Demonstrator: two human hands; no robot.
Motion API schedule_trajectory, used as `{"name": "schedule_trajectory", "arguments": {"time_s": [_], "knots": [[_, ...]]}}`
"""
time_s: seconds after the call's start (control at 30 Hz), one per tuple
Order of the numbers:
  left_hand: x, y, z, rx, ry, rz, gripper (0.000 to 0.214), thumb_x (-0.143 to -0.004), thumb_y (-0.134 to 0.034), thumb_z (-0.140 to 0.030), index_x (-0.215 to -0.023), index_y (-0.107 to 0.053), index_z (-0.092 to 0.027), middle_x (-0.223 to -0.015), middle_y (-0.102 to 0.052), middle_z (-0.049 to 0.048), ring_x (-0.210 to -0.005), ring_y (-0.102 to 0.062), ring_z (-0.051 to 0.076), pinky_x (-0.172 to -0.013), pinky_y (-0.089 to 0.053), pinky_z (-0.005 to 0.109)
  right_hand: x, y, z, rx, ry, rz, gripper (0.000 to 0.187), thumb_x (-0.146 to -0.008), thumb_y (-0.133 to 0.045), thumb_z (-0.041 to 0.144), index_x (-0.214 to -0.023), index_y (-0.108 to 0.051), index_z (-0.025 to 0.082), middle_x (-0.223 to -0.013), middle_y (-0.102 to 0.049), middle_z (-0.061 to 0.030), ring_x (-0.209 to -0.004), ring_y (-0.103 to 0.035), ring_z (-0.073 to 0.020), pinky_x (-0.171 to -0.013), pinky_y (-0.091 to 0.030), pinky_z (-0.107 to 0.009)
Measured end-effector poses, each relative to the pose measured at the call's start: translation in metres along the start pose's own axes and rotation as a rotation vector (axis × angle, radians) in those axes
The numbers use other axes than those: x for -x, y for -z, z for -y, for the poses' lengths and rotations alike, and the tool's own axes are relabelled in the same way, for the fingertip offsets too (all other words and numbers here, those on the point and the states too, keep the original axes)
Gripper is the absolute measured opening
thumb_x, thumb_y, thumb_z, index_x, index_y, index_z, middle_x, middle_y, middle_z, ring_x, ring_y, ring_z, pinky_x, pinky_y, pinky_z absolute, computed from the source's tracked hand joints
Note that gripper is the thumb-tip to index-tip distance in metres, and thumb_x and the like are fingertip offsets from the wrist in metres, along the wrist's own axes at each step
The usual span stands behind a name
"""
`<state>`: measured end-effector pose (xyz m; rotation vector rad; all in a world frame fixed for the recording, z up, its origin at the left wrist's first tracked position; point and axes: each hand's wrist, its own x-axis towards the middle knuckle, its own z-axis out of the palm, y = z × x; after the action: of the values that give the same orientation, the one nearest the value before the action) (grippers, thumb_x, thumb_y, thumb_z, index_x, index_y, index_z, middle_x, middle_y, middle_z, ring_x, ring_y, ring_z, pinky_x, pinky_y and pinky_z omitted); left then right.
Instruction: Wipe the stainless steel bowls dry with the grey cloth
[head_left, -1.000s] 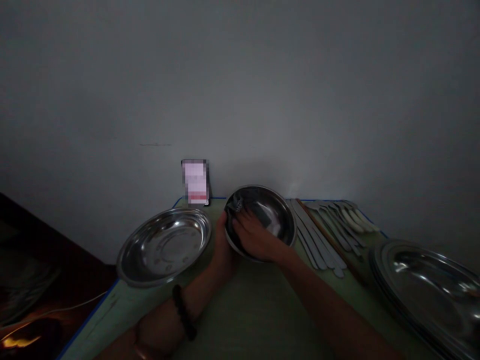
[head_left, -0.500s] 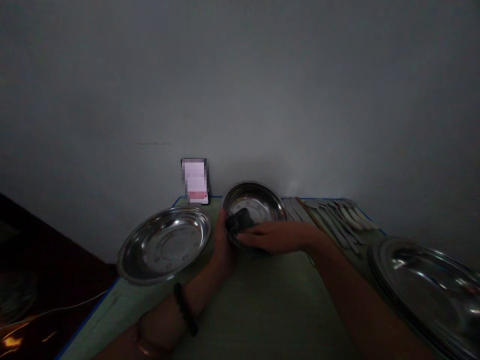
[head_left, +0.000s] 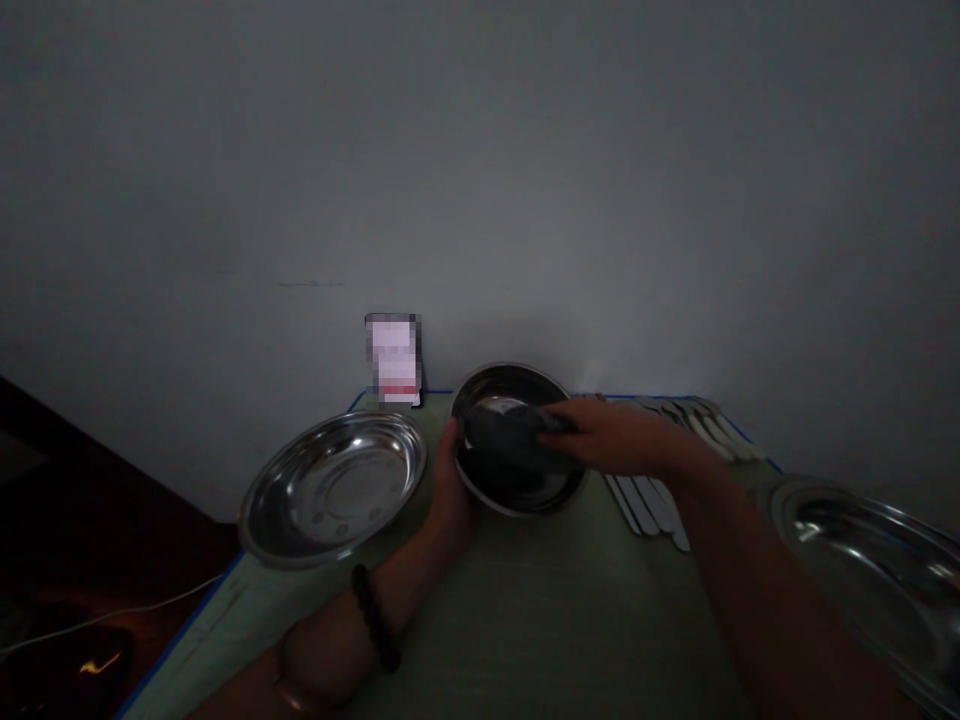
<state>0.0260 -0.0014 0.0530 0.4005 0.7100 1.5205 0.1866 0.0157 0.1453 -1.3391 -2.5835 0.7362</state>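
Note:
A round stainless steel bowl is tilted toward me at the middle of the table. My left hand grips its left rim, thumb on the inner edge and the other fingers hidden behind it. In my right hand is a dark cloth, pressed or held over the inside of the bowl; motion blurs its outline. Left of the bowl lies a wide shiny metal dish, apart from my left hand.
A phone with a lit screen leans on the wall. Table knives and other cutlery lie at the right. A stack of metal dishes stands at the right edge. A white cable hangs left of the green table.
My right hand has moved with the cloth from the bowl's near left side to its right side. More of the knives shows. The left hand keeps its hold on the rim.

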Motion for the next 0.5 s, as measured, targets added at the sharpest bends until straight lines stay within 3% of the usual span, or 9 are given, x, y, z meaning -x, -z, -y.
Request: {"name": "schedule_trajectory", "arguments": {"time_s": [0.1,0.17,0.2,0.27,0.37,0.5], "knots": [[0.0,0.001,0.0,-0.008,-0.027,-0.013,0.038,-0.089,-0.049,-0.045,-0.097,-0.074,-0.017,-0.095,-0.077,0.0045,-0.107,-0.066,0.022,-0.107,-0.04,0.036,0.003,0.008,-0.004,-0.014,-0.038,-0.237,0.031,-0.091,-0.042,0.019,-0.109,-0.066,0.01,-0.104,-0.071,-0.0124,-0.095,-0.065,-0.023,-0.081,-0.048,-0.031],[-0.001,0.003,0.0,-0.017,-0.044,-0.015,0.037,-0.089,-0.05,-0.045,-0.096,-0.074,-0.018,-0.094,-0.077,0.0035,-0.108,-0.065,0.021,-0.109,-0.037,0.036,0.005,0.009,-0.001,-0.008,-0.005,-0.295,0.034,-0.09,-0.042,0.016,-0.117,-0.063,0.011,-0.114,-0.069,-0.0125,-0.104,-0.063,-0.0234,-0.088,-0.047,-0.032],[-0.001,0.004,0.0,-0.021,-0.037,-0.011,0.037,-0.088,-0.05,-0.046,-0.095,-0.074,-0.018,-0.093,-0.077,0.0037,-0.108,-0.065,0.021,-0.11,-0.037,0.036,0.006,0.008,0.002,-0.007,0.016,-0.262,0.037,-0.089,-0.044,0.016,-0.123,-0.06,0.012,-0.121,-0.066,-0.012,-0.109,-0.061,-0.0235,-0.093,-0.045,-0.033],[-0.001,0.005,-0.001,-0.026,-0.005,0.011,0.041,-0.087,-0.05,-0.049,-0.096,-0.073,-0.016,-0.092,-0.077,0.0056,-0.109,-0.065,0.023,-0.109,-0.038,0.038,0.008,0.004,0.008,-0.006,0.056,-0.077,0.046,-0.089,-0.05,0.022,-0.134,-0.053,0.015,-0.134,-0.059,-0.0112,-0.118,-0.057,-0.024,-0.1,-0.042,-0.034],[-0.002,0.005,-0.001,-0.025,0.017,0.053,0.045,-0.084,-0.052,-0.052,-0.093,-0.073,-0.014,-0.088,-0.077,0.0087,-0.111,-0.064,0.028,-0.105,-0.043,0.041,0.004,-0.005,0.014,0.007,0.069,0.162,0.048,-0.091,-0.05,0.036,-0.135,-0.052,0.016,-0.137,-0.057,-0.0119,-0.121,-0.056,-0.0243,-0.101,-0.041,-0.035],[-0.004,0.006,0.0,-0.057,-0.029,0.012,0.038,-0.077,-0.059,-0.051,-0.086,-0.073,-0.016,-0.081,-0.076,0.0087,-0.113,-0.062,0.031,-0.101,-0.046,0.042,-0.014,-0.031,0.019,0.107,0.025,0.078,0.037,-0.095,-0.04,0.029,-0.119,-0.063,0.013,-0.122,-0.066,-0.0139,-0.11,-0.062,-0.0243,-0.093,-0.046,-0.035]]}}
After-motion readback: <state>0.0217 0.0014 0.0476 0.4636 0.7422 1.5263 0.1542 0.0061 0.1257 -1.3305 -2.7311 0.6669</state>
